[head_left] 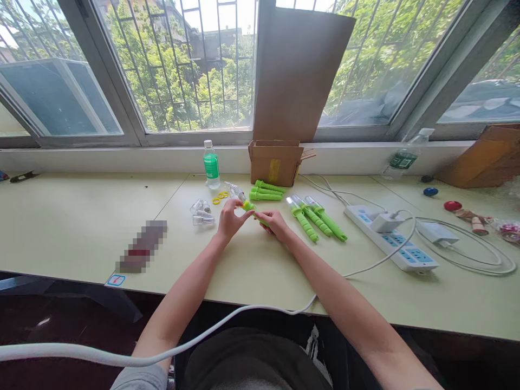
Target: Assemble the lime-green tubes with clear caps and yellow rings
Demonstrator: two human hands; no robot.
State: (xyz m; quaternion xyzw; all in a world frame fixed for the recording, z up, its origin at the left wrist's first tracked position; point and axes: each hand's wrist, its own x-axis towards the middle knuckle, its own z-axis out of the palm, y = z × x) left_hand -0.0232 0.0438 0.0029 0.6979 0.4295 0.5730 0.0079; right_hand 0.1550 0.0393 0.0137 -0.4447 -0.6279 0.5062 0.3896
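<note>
Both hands are on one green plastic handle (pixel 263 218), which lies slantwise between them over the table. My left hand (pixel 229 221) pinches its upper end near a yellow ring (pixel 246 205). A clear plastic head (pixel 235 190) shows just beyond those fingers; whether it is joined to the handle I cannot tell. Wrapped round the lower part is my right hand (pixel 277 224). Left of the hands lie loose yellow rings (pixel 216 201) and several clear plastic heads (pixel 203 218). Bare green handles (pixel 266 196) lie ahead. Three green sticks with clear heads (pixel 319 218) rest to the right.
A water bottle (pixel 211 165) and an open cardboard box (pixel 274 165) stand by the window ledge. On the right are a white power strip (pixel 392 238), chargers and looping cables. One white cable (pixel 227 319) crosses in front of my body. A blurred-out object (pixel 142 246) lies left.
</note>
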